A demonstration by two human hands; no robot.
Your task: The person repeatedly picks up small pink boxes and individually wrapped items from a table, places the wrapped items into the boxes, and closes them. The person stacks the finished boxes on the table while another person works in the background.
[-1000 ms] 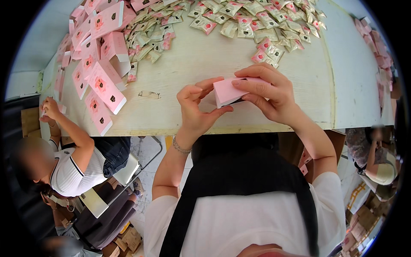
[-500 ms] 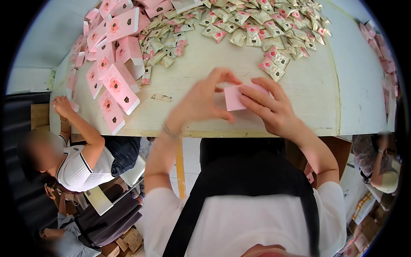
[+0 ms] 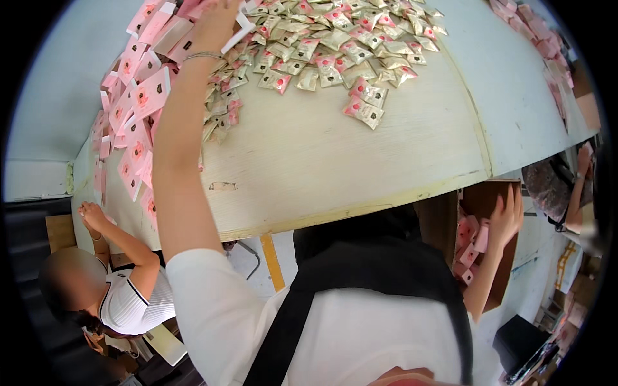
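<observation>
Left hand stretched far up the table, fingers closing on a flat pink carton at the edge of the heap of flat cartons. Right hand down beside the table, fingers spread wide, empty, at the rim of a brown cardboard box.

Inside the box: folded pink cartons, loosely piled. On the table, a spread of small gold and pink sachets, just beside the heap.

Risks, as judged: sleeve or wrist dragging sachets off the pile; neighbouring cartons sliding along with the one gripped; reaching half blind with both arms so far apart.
</observation>
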